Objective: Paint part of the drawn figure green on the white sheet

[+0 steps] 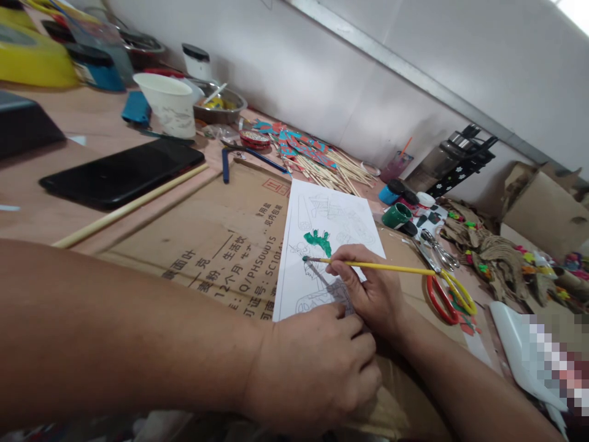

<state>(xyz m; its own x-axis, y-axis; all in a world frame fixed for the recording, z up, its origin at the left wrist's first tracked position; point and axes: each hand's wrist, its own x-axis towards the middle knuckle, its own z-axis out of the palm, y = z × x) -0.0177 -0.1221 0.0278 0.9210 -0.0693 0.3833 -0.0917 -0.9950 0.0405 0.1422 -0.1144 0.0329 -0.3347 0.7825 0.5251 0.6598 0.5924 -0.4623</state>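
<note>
A white sheet of paper (288, 276) with line drawings lies on a flattened cardboard box (193, 245). One drawn shape on it is painted green. My right hand (368, 279) pinches a yellow-handled paintbrush (391, 266), and its green-tipped bristles are at the paper, below and left of the green patch. My left hand (317, 362) rests over the sheet's near edge, its back up and fingers curled together; the fingertips are hidden. Beyond the right hand stands an uncapped jar of green paint (396, 215).
Scissors with red and yellow handles (448, 298) lie at right. Behind the paper are thin wooden sticks (331, 172) with coloured cut-outs. A black phone (124, 172), a wooden rod (133, 205), blue-handled pliers (257, 158) and a white paper cup (170, 104) are at left.
</note>
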